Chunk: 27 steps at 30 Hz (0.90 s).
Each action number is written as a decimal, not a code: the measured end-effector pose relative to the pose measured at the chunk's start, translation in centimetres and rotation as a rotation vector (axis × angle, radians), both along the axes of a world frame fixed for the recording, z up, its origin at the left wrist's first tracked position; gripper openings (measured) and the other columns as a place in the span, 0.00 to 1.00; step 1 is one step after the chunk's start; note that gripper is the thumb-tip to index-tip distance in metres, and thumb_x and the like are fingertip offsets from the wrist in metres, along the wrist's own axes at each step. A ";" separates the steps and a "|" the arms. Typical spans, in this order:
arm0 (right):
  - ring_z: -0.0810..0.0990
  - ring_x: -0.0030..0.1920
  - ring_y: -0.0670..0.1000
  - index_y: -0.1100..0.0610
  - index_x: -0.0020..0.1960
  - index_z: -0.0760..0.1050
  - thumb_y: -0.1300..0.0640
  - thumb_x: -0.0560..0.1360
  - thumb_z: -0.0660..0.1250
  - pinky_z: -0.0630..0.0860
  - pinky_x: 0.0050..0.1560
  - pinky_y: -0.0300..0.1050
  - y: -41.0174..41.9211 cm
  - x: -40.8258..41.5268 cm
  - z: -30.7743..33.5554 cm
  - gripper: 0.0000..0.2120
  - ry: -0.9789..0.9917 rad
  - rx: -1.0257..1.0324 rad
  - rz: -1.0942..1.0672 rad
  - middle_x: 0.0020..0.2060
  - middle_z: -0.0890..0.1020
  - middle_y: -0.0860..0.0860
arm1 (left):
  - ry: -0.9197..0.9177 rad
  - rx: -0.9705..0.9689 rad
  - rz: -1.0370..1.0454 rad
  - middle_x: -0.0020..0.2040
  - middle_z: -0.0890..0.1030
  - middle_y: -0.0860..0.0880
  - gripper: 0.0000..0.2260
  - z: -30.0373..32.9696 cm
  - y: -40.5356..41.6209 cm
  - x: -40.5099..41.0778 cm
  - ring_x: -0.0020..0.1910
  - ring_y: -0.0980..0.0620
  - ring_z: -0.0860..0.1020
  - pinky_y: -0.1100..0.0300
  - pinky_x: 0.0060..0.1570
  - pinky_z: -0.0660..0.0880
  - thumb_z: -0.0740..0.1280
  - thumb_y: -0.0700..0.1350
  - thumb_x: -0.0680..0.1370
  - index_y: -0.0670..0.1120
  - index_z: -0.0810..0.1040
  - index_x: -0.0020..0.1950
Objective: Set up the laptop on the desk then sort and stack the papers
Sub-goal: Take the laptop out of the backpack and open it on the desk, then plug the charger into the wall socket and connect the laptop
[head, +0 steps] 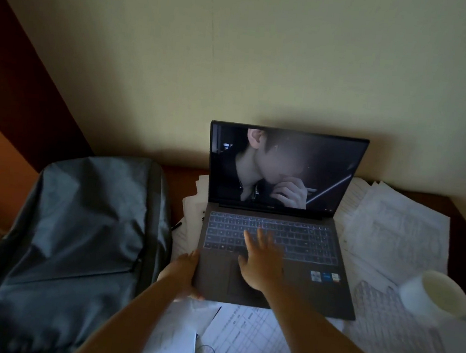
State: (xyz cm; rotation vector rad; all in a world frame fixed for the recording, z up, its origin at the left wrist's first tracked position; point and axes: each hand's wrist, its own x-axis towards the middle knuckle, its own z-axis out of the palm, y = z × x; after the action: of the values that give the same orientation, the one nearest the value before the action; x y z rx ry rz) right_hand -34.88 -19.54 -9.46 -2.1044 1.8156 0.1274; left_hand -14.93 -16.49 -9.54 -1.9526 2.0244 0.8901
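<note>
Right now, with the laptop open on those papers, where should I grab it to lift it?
Probably grip the laptop base by its bare side edges, a hand from each side. The left hand already holds the left front corner. Avoid the upright screen.

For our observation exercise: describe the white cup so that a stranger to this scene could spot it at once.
Start at the open laptop in the middle of the desk, then look right, past its front right corner. There, on the spread printed papers, lies the white cup, tipped on its side with its mouth facing right: the only round, unprinted thing among flat sheets.
</note>
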 end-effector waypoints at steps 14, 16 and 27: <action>0.37 0.76 0.62 0.51 0.78 0.43 0.43 0.80 0.53 0.45 0.75 0.61 3.2 1.4 -1.4 0.32 0.006 0.137 0.048 0.77 0.39 0.56 | 0.030 -0.022 0.104 0.63 0.77 0.45 0.39 1.2 2.1 -0.1 0.60 0.45 0.76 0.52 0.57 0.75 0.77 0.44 0.64 0.49 0.63 0.72; 0.41 0.77 0.60 0.51 0.78 0.47 0.45 0.80 0.54 0.47 0.75 0.59 3.0 2.5 -0.9 0.30 -0.037 0.105 0.080 0.77 0.43 0.56 | -0.055 -0.067 0.082 0.67 0.72 0.45 0.33 2.2 2.2 0.8 0.64 0.45 0.74 0.53 0.61 0.73 0.69 0.43 0.73 0.51 0.59 0.75; 0.64 0.71 0.58 0.54 0.76 0.56 0.54 0.79 0.59 0.66 0.69 0.51 4.5 10.6 0.8 0.26 -0.295 0.156 0.123 0.74 0.60 0.55 | -0.185 -0.382 -0.051 0.61 0.70 0.50 0.25 3.9 6.6 9.0 0.62 0.48 0.70 0.53 0.57 0.72 0.67 0.63 0.70 0.50 0.72 0.61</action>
State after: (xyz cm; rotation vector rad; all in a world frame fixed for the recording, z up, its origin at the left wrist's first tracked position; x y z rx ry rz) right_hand -24.28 -15.00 -8.71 -2.0047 1.4594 -0.0101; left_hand -5.91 -9.87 -5.68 -2.0612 2.2459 0.3098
